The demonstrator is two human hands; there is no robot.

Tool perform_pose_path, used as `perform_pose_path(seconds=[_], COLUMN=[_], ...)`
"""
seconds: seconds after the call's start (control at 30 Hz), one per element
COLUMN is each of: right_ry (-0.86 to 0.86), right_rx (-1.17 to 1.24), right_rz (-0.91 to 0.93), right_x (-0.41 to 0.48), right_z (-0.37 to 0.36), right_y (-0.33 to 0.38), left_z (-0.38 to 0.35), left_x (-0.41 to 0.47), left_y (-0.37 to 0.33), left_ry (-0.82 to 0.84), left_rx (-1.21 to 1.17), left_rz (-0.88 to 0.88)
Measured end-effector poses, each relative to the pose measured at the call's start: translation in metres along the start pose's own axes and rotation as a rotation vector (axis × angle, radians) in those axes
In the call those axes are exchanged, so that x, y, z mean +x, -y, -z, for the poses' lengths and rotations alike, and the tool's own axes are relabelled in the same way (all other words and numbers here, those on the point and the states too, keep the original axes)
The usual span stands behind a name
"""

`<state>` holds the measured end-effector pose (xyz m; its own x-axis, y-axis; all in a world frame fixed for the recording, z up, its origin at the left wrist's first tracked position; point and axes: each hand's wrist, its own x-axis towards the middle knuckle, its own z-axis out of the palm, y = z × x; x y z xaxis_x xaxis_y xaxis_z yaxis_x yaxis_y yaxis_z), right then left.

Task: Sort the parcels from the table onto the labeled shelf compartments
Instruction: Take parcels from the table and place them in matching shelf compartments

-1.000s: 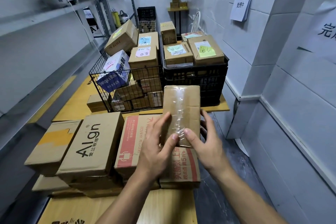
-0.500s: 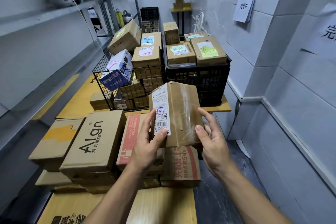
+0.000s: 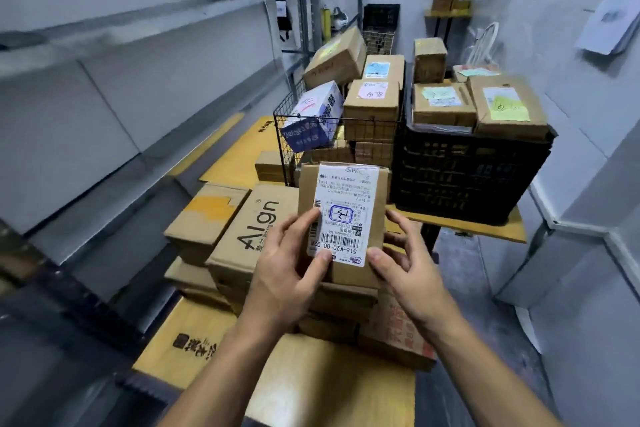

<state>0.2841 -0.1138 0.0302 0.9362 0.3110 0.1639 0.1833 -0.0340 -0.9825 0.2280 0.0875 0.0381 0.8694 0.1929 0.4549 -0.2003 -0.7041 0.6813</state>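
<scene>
Parcel (image 3: pixel 346 215) is held mid-frame over stacked boxes (image 3: pixel 256 229), lower corners gripped by left hand (image 3: pixel 287 277) and right hand (image 3: pixel 412 274). Bottom edge hidden by thumbs. Long axis upright; label faces camera, upside down.

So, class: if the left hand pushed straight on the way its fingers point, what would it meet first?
Beyond the parcel the left hand grips, probably the wire basket; depth unclear.
</scene>
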Motion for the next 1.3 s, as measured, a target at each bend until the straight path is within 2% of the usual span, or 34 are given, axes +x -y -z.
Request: perform_pose_path(seconds=[0.33, 0.57, 0.73, 1.07, 1.3], right_ry=[0.331, 0.504, 0.612, 0.855, 1.017], right_rx=[0.09, 0.083, 0.143, 0.379, 0.528], right_rz=[0.081, 0.106, 0.174, 0.141, 0.145], right_x=[0.013, -0.03, -0.091, -0.24, -0.336], right_z=[-0.127, -0.234, -0.303, -0.44, -0.526], right_y=[0.01, 0.039, 0.059, 0.123, 0.186], left_z=[0.093, 0.176, 0.236, 0.375, 0.473], left_x=[-0.07, -0.149, -0.222, -0.384, -0.493], left_y=[0.029, 0.036, 0.026, -0.019, -0.064], left_ry=[-0.252, -0.463, -0.538, -0.713, -0.832], left_rx=[0.185, 0.302, 0.377, 0.572, 0.799], left_rz=[0.189, 0.338, 0.42, 0.496, 0.561])
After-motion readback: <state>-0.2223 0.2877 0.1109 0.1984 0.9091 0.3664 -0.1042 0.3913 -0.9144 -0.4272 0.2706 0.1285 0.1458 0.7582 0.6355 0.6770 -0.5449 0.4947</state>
